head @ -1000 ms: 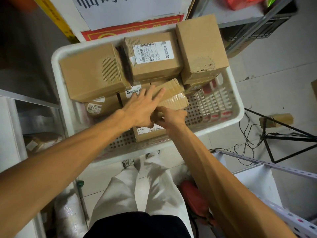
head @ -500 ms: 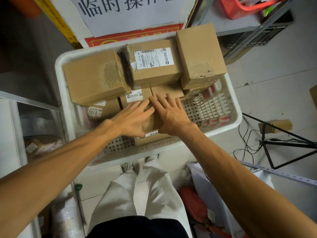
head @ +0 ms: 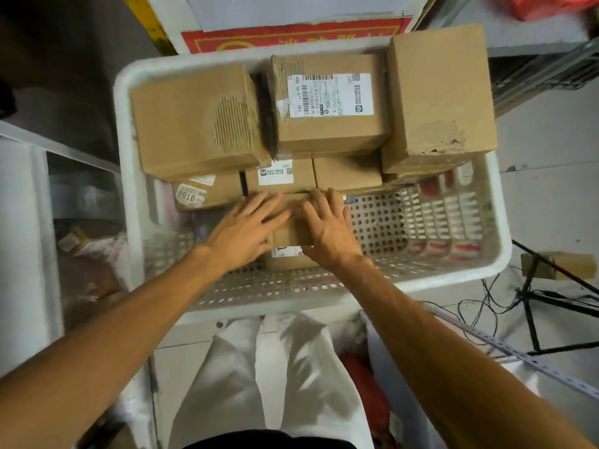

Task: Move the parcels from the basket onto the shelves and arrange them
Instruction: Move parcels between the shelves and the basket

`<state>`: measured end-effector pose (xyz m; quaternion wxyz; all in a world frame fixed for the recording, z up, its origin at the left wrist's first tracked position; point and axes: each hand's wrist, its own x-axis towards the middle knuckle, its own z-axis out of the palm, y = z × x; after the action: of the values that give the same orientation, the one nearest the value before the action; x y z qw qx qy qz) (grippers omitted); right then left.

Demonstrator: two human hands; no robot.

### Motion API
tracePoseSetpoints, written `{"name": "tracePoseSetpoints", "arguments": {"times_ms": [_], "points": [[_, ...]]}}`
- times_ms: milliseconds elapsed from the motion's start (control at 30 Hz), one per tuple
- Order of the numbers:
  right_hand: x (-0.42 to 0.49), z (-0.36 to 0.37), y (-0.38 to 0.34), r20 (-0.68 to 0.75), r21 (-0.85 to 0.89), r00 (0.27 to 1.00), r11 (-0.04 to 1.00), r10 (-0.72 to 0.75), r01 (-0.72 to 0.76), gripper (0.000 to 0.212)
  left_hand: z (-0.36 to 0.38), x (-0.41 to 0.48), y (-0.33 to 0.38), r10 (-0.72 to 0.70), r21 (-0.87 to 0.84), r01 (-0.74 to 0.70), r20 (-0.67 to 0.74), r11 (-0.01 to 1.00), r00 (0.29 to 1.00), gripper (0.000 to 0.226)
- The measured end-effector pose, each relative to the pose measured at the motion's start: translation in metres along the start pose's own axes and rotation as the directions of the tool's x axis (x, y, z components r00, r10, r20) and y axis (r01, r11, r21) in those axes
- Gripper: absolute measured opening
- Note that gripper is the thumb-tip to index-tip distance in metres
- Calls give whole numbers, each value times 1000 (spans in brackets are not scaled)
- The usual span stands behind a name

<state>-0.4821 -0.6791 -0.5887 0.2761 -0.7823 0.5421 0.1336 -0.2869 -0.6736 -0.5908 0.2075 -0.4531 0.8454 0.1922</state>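
Both hands (head: pixel 246 233) (head: pixel 329 230) on parcel (head: pixel 291 234) (by basket rim (head: pixel 437 283)) — open floor (head: pixel 379 222) rightward.

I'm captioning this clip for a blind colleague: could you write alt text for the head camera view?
Seen from above, a person's left hand and right hand lie flat, fingers extended, on a small cardboard parcel in a white perforated basket. Larger cardboard parcels are stacked along the basket's far side, one with a white shipping label.

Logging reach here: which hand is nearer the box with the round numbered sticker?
Left. The left hand rests just right of the stickered box; the right hand lies farther right, both on a small box.
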Motion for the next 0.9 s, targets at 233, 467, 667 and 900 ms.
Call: {"name": "tracePoseSetpoints", "arguments": {"times_ms": [233,467,667,900], "points": [[10,7,15,0,15,999,999,-48,48,79,9,4,-9,-13,-176,-1,-81,984,997,76],[6,5,9,9,-7,1000,1000,9,-9,85,7,0,7,-108,-154,105,-16,983,994,79],[-15,-23,-1,45,75,997,994,70,-73,79,-22,-25,16,-148,-231,163,82,959,986,79],[-73,-84,0,11,199,984,964,179,-177,78,-93,-59,23,-184,-295,178,8,939,983,63]]}}
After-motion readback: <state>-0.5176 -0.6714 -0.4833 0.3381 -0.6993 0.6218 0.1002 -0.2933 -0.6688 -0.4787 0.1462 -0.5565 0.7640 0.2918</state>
